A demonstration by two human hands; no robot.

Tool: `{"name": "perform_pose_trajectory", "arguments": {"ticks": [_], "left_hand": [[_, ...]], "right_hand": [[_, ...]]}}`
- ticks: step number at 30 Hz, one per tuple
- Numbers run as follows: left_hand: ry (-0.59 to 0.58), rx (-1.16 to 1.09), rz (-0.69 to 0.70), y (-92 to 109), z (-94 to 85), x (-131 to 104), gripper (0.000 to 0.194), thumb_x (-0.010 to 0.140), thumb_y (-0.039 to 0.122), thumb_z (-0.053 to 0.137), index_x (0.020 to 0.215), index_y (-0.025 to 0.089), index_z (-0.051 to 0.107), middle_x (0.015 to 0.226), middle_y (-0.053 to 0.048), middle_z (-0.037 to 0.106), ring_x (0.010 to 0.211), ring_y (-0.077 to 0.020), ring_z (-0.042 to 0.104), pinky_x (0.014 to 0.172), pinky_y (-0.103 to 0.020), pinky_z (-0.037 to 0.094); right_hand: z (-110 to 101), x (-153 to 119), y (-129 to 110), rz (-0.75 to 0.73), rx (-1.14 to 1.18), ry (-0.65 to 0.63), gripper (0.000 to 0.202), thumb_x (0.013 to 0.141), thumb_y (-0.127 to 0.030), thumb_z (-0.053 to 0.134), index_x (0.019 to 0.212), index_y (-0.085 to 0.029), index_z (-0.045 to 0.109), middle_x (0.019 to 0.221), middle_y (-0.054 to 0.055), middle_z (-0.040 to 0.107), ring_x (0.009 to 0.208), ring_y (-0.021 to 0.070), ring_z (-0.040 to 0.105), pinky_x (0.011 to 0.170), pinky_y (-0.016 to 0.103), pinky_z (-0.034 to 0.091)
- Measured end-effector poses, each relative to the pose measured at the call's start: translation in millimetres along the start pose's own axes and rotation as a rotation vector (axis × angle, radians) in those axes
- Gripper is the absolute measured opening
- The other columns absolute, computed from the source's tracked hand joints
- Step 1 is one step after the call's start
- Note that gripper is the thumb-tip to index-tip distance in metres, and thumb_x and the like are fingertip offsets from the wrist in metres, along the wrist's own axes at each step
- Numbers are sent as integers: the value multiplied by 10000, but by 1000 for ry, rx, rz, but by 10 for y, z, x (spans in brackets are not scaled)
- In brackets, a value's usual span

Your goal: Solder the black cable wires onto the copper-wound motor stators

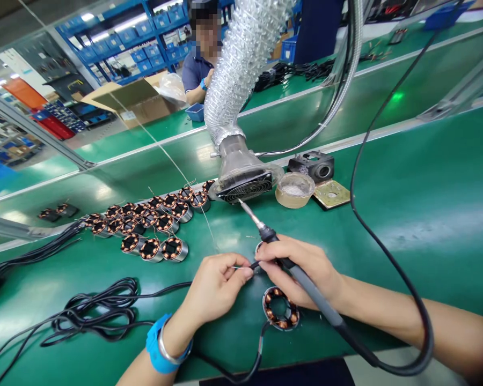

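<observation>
My left hand (219,284) pinches a black cable (254,265) near its end, thumb against the fingers. In my right hand (306,265) lies a soldering iron (320,297), held like a pen, its metal tip pointing up and away toward the fume hood. Right fingertips also meet the cable end beside the left ones. Just below the hands, a copper-wound motor stator (280,308) rests on the green mat with a cable running from it. Another stator is mostly hidden behind my right fingers.
Several stators (175,249) stand in rows at the left. A fume hood (245,177) hangs ahead on a silver duct (241,59). Right of it are a round tub (293,190) and a soldering iron stand (317,167). Coiled black cable (100,308) lies left. Behind the partition sits a person (199,69).
</observation>
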State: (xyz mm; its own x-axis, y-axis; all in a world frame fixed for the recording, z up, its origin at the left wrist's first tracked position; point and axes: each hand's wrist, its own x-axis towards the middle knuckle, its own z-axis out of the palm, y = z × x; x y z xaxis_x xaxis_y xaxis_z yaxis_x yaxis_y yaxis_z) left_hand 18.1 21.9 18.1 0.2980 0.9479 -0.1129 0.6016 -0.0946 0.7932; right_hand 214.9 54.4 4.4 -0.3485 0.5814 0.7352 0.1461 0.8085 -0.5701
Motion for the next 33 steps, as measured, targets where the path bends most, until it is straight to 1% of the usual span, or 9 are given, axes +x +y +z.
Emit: {"name": "perform_pose_trajectory", "arguments": {"ticks": [2,4,7,11,15,18,22,27,33], "left_hand": [[30,7,102,-3,-16,0,331,984,357,426,923,171,693,739,-23,560,712,-152,511,680,-261,398],[77,26,204,0,-1,-24,333,998,323,380,1003,169,676,888,-67,582,881,-185,538,805,-290,425],[139,48,255,2,92,-73,289,992,299,375,983,151,623,907,-85,583,879,-189,536,812,-294,431],[160,-114,162,-21,192,-88,314,1000,313,339,798,181,541,690,-7,532,646,-132,494,644,-249,397],[142,-259,89,-9,195,-111,221,978,344,406,918,182,544,645,35,462,572,-110,413,544,-236,316],[166,-321,64,6,202,-140,204,963,366,454,1011,183,530,669,37,470,595,-113,416,557,-239,313],[247,-397,30,-19,241,-144,315,987,475,379,909,190,489,741,15,486,669,-120,421,629,-248,347],[226,-496,-61,-86,258,-92,438,964,607,300,833,206,419,704,35,392,662,-125,368,628,-251,341],[105,-281,-71,-30,116,-90,344,1006,466,306,804,206,407,756,18,448,708,-138,399,669,-269,347]], "right_hand": [[38,38,-21,-12,12,1,224,864,-58,529,1023,-211,567,815,22,674,703,138,646,636,244,550],[73,42,-24,-17,29,-5,239,857,-54,544,1037,-209,571,828,25,673,708,139,652,639,241,553],[118,-11,-1,22,30,-19,248,850,-63,587,1054,-205,582,868,34,677,732,145,670,672,240,566],[154,-84,84,8,0,-17,203,856,-137,636,1043,-211,610,906,35,691,734,156,691,694,237,590],[202,-107,107,-2,-56,40,149,862,-240,648,1010,-248,633,852,18,694,647,170,696,633,258,613],[252,-132,75,24,-57,72,164,856,-249,642,1017,-274,629,849,17,697,615,195,696,605,294,621],[312,-176,39,50,-48,94,165,859,-202,632,1006,-276,616,828,17,696,624,205,689,605,309,607],[369,-191,7,-72,-80,79,215,857,-123,635,1037,-235,599,801,23,698,667,190,678,579,302,573],[296,-51,-35,-122,-77,6,247,820,-59,624,1021,-196,579,782,46,673,670,181,619,595,318,528]]}}
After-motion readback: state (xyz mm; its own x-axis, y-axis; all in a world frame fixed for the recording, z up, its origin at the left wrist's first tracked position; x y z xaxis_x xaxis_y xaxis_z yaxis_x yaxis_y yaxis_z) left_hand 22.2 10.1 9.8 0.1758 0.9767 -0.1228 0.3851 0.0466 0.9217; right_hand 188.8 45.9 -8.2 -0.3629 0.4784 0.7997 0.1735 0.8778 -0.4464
